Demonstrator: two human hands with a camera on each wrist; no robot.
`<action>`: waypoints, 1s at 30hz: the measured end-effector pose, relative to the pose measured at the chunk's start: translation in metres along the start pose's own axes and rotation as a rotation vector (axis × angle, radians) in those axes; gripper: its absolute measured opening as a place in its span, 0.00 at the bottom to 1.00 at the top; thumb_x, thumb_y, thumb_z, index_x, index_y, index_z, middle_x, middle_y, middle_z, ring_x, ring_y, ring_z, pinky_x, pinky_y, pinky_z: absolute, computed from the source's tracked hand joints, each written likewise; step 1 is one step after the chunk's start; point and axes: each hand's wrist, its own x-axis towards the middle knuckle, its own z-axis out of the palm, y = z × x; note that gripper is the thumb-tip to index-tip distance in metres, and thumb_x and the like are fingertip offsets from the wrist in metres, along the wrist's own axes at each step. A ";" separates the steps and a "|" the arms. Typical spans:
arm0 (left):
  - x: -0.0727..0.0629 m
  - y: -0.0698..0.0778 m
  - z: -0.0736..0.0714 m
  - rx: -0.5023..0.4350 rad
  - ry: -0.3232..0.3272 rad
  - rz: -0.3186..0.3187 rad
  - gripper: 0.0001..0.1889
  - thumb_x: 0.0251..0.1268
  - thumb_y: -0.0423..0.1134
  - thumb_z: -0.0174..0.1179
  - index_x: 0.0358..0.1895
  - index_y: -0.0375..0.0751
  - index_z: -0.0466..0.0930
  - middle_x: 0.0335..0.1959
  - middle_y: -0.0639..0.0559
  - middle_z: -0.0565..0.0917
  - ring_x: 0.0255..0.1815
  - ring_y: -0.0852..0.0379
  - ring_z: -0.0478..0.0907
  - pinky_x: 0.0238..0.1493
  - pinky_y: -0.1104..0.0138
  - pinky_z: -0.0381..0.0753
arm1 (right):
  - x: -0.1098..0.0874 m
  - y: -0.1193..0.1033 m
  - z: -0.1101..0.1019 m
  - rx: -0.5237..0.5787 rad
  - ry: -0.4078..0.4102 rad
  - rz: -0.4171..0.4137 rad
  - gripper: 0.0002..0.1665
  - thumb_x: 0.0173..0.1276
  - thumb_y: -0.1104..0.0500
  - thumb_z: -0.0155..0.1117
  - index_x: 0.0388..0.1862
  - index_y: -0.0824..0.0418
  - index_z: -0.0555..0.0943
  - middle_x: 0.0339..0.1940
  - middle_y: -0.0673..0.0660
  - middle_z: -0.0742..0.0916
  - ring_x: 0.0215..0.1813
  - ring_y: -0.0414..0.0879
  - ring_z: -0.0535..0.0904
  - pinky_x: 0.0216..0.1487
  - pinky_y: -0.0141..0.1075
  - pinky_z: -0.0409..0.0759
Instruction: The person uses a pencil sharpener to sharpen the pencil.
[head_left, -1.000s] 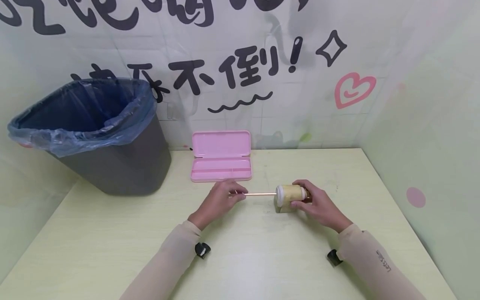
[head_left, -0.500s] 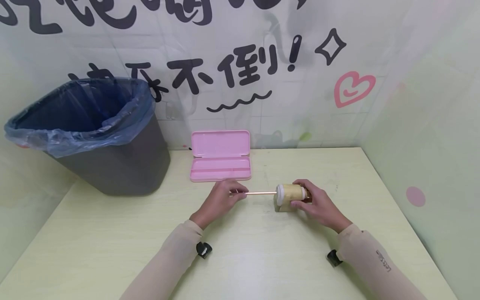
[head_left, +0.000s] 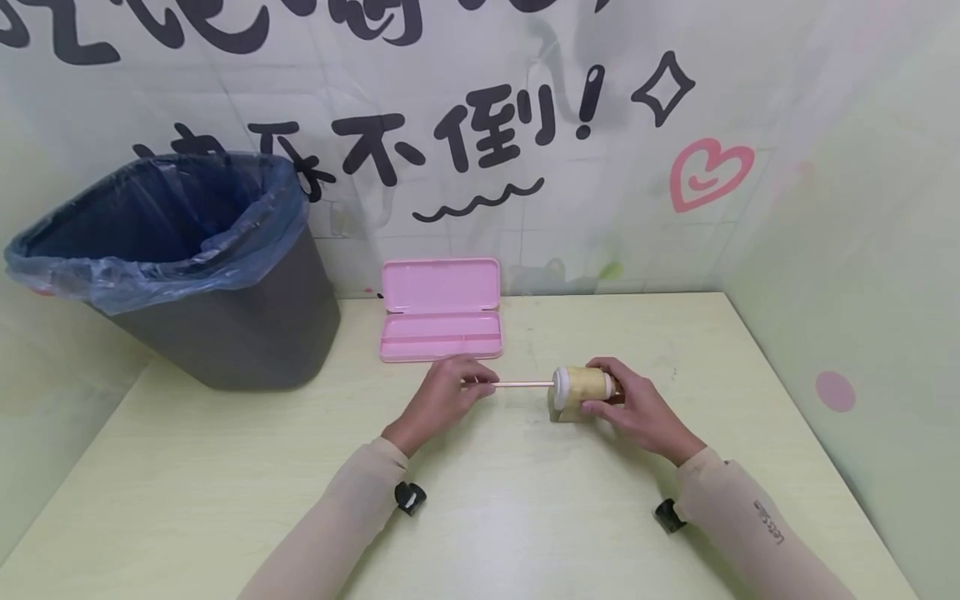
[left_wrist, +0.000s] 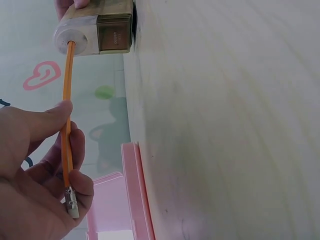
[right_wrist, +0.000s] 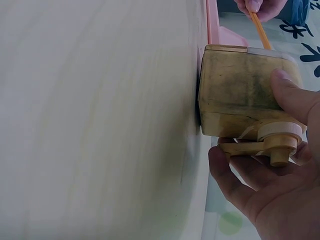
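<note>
The orange pencil [head_left: 525,384] lies roughly level between the two hands, its long axis running crosswise: its eraser [left_wrist: 74,212] lies within the left hand [head_left: 447,394], and its other end points right, into the round white front of the crank pencil sharpener [head_left: 585,383]. That sharpener stands on the table [head_left: 480,517] under the right hand [head_left: 637,408], with its crank [right_wrist: 242,148] on the right hand's side. Just beyond the left hand, a pink pencil case [head_left: 441,285] lies open, lid raised at the back and tray split by dividers. Farther out, to the left of the left hand, stands a grey bin [head_left: 262,342] lined with a blue bag [head_left: 187,279]; its dark bottom is hidden, so I cannot tell what it contains. The left hand pinches the pencil between thumb and curled fingers. The right hand grips the sharpener, thumb pressed against its body, fingers curled around the crank.
</note>
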 end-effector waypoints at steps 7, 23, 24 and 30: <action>0.001 0.000 0.002 0.016 0.012 0.008 0.06 0.58 0.29 0.70 0.37 0.40 0.90 0.32 0.55 0.85 0.37 0.59 0.80 0.44 0.64 0.79 | 0.002 0.001 -0.001 -0.017 0.001 -0.013 0.28 0.63 0.64 0.72 0.60 0.64 0.72 0.51 0.61 0.81 0.45 0.52 0.77 0.44 0.33 0.81; 0.001 0.006 0.006 0.006 0.007 0.024 0.06 0.58 0.28 0.70 0.38 0.39 0.90 0.32 0.55 0.84 0.36 0.59 0.80 0.42 0.66 0.80 | 0.001 0.000 0.001 -0.047 -0.010 -0.034 0.28 0.63 0.63 0.72 0.60 0.63 0.72 0.47 0.61 0.82 0.42 0.50 0.78 0.41 0.34 0.81; 0.001 0.007 0.006 0.009 0.013 0.023 0.06 0.58 0.27 0.70 0.37 0.39 0.90 0.32 0.55 0.84 0.36 0.59 0.80 0.42 0.66 0.80 | 0.001 0.000 0.001 -0.050 -0.009 -0.036 0.28 0.63 0.64 0.72 0.60 0.63 0.72 0.47 0.61 0.82 0.42 0.50 0.78 0.41 0.34 0.81; 0.004 0.011 0.010 0.042 0.014 0.037 0.06 0.58 0.29 0.70 0.38 0.40 0.90 0.33 0.54 0.84 0.36 0.59 0.80 0.42 0.66 0.78 | 0.003 -0.003 0.003 -0.051 -0.009 -0.041 0.28 0.63 0.64 0.72 0.60 0.63 0.72 0.46 0.61 0.82 0.41 0.50 0.79 0.41 0.35 0.81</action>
